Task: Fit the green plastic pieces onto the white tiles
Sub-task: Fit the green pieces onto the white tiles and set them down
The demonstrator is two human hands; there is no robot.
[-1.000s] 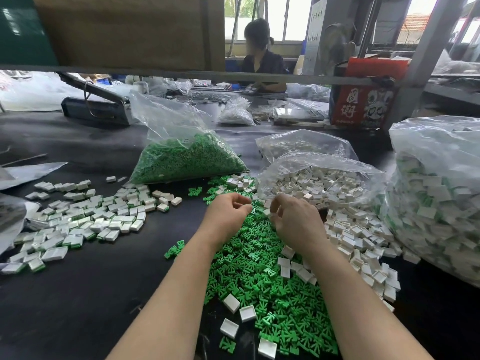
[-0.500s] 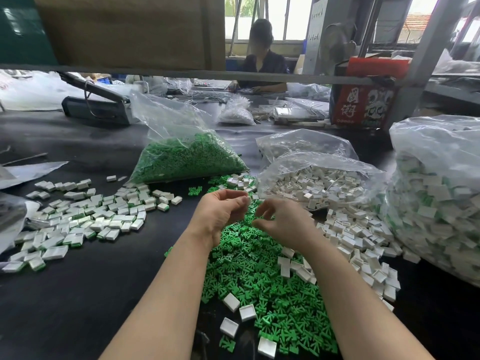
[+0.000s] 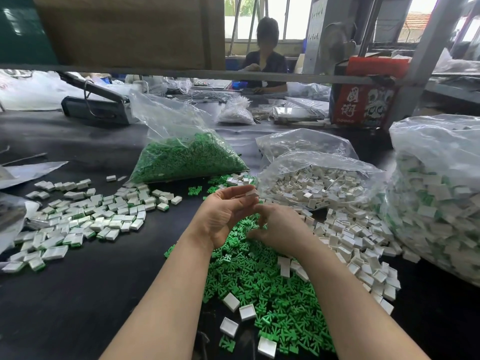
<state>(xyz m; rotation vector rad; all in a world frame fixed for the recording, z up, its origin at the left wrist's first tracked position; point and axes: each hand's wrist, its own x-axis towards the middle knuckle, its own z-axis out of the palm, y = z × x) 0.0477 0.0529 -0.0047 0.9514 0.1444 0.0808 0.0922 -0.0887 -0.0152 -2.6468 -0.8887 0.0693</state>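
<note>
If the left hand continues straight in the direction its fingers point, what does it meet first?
Probably the open bag of white tiles: the left hand, pinching a white tile, points up and right toward it, though depth is unclear.

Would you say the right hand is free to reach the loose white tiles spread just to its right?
Probably yes. The right hand hovers low over the green pieces, and the loose white tiles lie uncovered right beside it on the table, with nothing between. Whether its fingers already hold something is unclear.
</note>
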